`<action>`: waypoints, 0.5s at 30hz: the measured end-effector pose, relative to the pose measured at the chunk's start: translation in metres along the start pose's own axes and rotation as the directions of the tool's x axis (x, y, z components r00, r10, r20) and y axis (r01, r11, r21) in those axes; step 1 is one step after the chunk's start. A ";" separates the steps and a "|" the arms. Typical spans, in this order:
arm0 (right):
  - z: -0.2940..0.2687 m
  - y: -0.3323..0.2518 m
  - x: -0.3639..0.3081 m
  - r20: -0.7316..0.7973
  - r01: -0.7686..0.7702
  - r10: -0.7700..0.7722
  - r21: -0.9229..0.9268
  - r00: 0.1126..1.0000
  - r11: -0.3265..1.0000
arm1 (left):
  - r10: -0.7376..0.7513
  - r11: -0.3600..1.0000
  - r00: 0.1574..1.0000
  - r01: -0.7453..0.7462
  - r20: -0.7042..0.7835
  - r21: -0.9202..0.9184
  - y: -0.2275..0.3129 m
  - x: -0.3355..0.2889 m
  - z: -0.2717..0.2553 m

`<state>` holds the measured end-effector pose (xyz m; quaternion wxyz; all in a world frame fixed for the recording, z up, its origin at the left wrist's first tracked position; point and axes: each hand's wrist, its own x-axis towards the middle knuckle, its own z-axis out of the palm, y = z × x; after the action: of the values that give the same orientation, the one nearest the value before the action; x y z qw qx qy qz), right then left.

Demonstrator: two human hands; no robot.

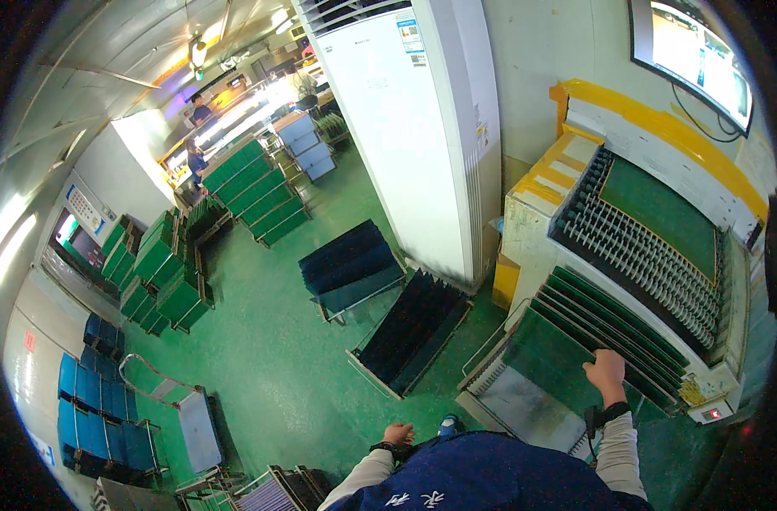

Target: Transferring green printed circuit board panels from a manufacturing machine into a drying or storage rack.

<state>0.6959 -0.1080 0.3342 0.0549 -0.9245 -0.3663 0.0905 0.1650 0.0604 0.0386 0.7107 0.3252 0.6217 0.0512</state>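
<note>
My right hand [607,372] is closed on the edge of a flat green board [549,345] at the lower right. That board leans in a slotted metal rack [482,400], in front of several more upright green boards [614,341]. A dark band with a small black device circles my right wrist. My left hand [398,433] hangs low beside my body, its fingers loosely curled and nothing visible in them. Just past the rack stands a white conveyor machine [533,213] with rows of rollers [653,264], and another green board [661,213] lies on them.
Two racks of dark boards [350,264] [414,332] stand on the green floor ahead, near a tall white air conditioner [397,128]. A trolley [199,430] and blue racks [107,409] are at left. Stacked green racks [252,192] and people [197,160] are farther back.
</note>
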 end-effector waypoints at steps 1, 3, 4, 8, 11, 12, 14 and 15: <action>-0.001 0.000 -0.001 0.007 -0.015 0.015 -0.002 1.000 1.000 | 0.000 1.000 1.000 0.000 0.004 0.003 0.001 0.000 0.001; -0.002 0.001 -0.002 0.013 -0.035 0.035 -0.004 0.999 0.999 | 0.010 0.999 1.000 -0.009 0.027 -0.031 0.003 -0.001 0.004; -0.002 0.000 -0.002 0.012 -0.031 0.031 -0.005 0.999 1.000 | 0.010 0.999 1.000 -0.009 0.024 -0.032 0.001 0.001 0.001; 0.001 0.002 -0.001 -0.013 -0.012 0.012 0.000 1.000 1.000 | 0.004 1.000 1.000 -0.004 0.029 -0.031 0.000 0.000 0.003; -0.002 -0.001 -0.002 -0.007 -0.016 0.016 0.001 1.000 1.000 | 0.016 1.000 1.000 -0.016 0.001 0.003 0.003 -0.002 0.002; -0.002 -0.003 -0.001 -0.006 -0.009 0.009 0.004 1.000 1.000 | 0.012 1.000 1.000 -0.012 0.026 -0.020 0.000 0.000 -0.002; 0.000 0.000 0.000 -0.004 -0.001 0.001 -0.013 1.000 1.000 | 0.009 1.000 1.000 -0.008 0.009 -0.011 0.002 0.000 0.002; 0.000 0.001 0.000 -0.004 -0.003 0.002 -0.014 1.000 1.000 | 0.005 1.000 1.000 -0.005 -0.010 -0.002 0.002 0.000 0.003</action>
<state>0.6961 -0.1087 0.3338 0.0489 -0.9255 -0.3656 0.0859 0.1689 0.0610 0.0397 0.7079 0.3258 0.6242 0.0553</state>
